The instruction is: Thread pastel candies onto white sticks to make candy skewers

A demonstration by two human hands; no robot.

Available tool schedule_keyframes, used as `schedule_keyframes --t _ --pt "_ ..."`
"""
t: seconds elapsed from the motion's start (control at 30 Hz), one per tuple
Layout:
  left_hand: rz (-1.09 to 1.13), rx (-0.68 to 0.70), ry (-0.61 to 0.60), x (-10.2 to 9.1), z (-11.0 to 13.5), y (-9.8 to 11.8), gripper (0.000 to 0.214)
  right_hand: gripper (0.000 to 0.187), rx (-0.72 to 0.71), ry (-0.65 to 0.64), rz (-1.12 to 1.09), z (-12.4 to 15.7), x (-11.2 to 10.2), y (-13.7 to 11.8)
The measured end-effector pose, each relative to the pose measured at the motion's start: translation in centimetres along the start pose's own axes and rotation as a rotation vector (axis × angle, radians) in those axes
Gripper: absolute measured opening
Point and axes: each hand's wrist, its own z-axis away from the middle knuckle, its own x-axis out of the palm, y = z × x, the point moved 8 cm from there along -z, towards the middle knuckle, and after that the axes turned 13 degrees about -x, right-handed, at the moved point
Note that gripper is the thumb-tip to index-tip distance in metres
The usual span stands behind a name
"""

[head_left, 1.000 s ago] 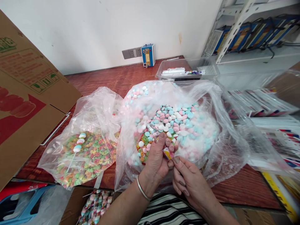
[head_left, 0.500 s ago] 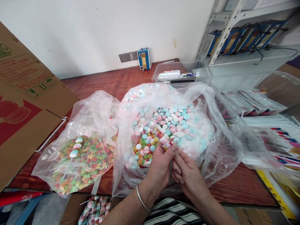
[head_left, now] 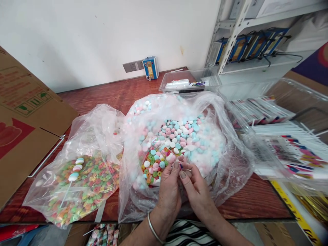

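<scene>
My left hand (head_left: 169, 191), with a bangle on its wrist, is closed in a pinch around the lower part of a wrapped candy skewer (head_left: 170, 157). Its clear wrapper points up and away over the open bag. At the wrapper's bottom end, my right hand (head_left: 196, 186) pinches with thumb and fingers, touching my left fingertips. Beneath both hands lies a large clear bag (head_left: 135, 205) of pink, white and blue candies (head_left: 176, 131), with ring-shaped gummies (head_left: 151, 179) at its near left. The skewer's stick is hidden by my fingers.
On the left, a bag of gummy rings (head_left: 89, 184) carries an unwrapped candy skewer (head_left: 73, 176). A cardboard box (head_left: 28, 102) stands beyond it. At right are clear bins of printed wrappers (head_left: 294, 153); behind, a plastic tray (head_left: 189, 87) and a blue device (head_left: 150, 68). Wrapped candies (head_left: 104, 235) lie below the table edge.
My hands have shifted slightly down and left in view as the camera turned right. The right fingers have moved up to the wrapper's end, and the wrapped skewer is tilted differently.
</scene>
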Motion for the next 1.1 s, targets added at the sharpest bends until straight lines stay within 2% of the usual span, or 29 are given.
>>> schedule_keyframes --t 0.07,0.1,0.2,0.27,0.37,0.5,0.57,0.6,0.63,0.7,0.77,0.8,0.83,0.9,0.97,1.03,1.1 --pt "-0.036 0.029 -0.004 0.0 0.0 0.2 0.03 0.03 -0.077 0.02 0.085 -0.4 -0.2 -0.7" --pt "-0.067 0.053 -0.01 0.1 0.1 0.5 0.028 0.028 -0.069 0.038 0.066 -0.5 -0.3 -0.6" --pt "-0.149 0.065 -0.06 0.5 0.4 1.1 0.026 0.031 0.119 0.059 -0.218 -0.3 0.5 0.6" --pt "-0.177 -0.02 -0.154 0.8 0.7 1.2 0.031 0.037 0.298 0.034 -0.489 0.4 1.6 1.4" --pt "-0.202 -0.131 -0.268 0.8 1.2 1.3 0.032 0.041 0.486 -0.083 -0.795 1.8 3.2 1.4" --pt "-0.222 -0.167 -0.321 0.4 1.4 1.6 0.023 0.045 0.591 -0.359 -0.981 3.5 4.8 0.7" --pt "-0.229 -0.172 -0.298 0.2 1.3 1.7 0.023 0.047 0.601 -0.445 -0.952 3.9 5.2 0.8" --pt "-0.231 -0.159 -0.245 -0.1 1.1 1.9 0.023 0.046 0.579 -0.427 -0.907 3.7 5.0 0.9" --pt "-0.232 -0.136 -0.172 -0.5 0.9 2.1 0.024 0.043 0.519 -0.369 -0.828 3.1 4.6 1.0" --pt "-0.239 -0.078 -0.02 -1.4 0.6 2.6 0.025 0.035 0.305 -0.19 -0.583 1.7 2.8 0.5" --pt "-0.274 -0.006 0.062 -1.9 0.5 3.1 0.025 0.031 0.074 -0.022 -0.32 0.8 1.0 -0.9" --pt "-0.292 0.027 0.078 -2.0 0.5 3.2 0.024 0.031 0.03 0.024 -0.271 0.7 0.6 -1.3" --pt "-0.306 0.042 0.075 -2.1 0.4 3.2 0.024 0.032 0.05 0.031 -0.305 0.8 0.7 -1.2" --pt "-0.318 0.003 0.008 -2.1 0.4 2.5 0.029 0.034 0.179 -0.023 -0.49 1.4 1.7 -0.6" --pt "-0.309 -0.087 -0.119 -1.7 0.5 1.5 0.033 0.034 0.311 -0.162 -0.67 2.4 3.2 -0.4" --pt "-0.306 -0.128 -0.231 -1.0 0.8 1.1 0.031 0.034 0.349 -0.298 -0.76 3.2 3.7 -1.0" --pt "-0.32 -0.111 -0.262 -0.4 1.1 1.3 0.028 0.033 0.304 -0.393 -0.682 4.0 2.7 -1.9"
